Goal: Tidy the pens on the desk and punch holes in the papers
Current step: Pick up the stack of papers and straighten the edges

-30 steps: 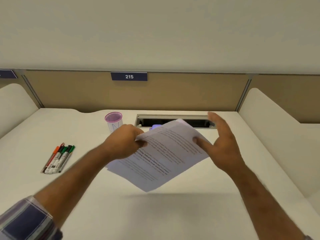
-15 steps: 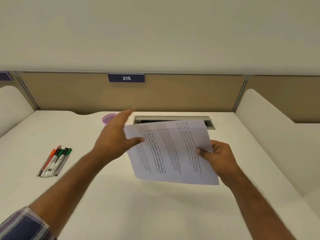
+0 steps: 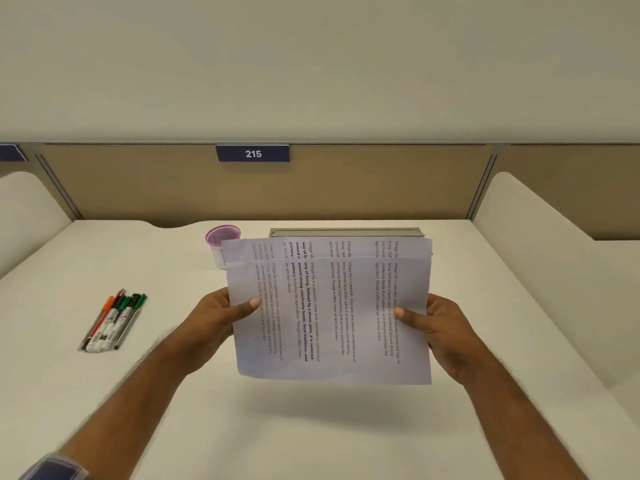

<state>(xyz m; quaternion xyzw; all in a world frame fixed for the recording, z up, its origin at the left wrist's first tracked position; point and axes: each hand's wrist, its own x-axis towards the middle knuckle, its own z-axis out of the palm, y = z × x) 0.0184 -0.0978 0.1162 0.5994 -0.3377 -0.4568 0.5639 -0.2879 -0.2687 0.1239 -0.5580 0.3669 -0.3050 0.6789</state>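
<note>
I hold the papers up off the desk, my left hand pinching their left edge and my right hand pinching the right, thumbs on the printed side. The sheets are turned sideways, and a second sheet peeks out above the front one. Behind their top left corner stands a pink-rimmed pen cup, partly covered. Far to the left, a bunch of pens lies flat on the desk. A closed grey cable flap sits behind the papers, under a sign reading 215.
</note>
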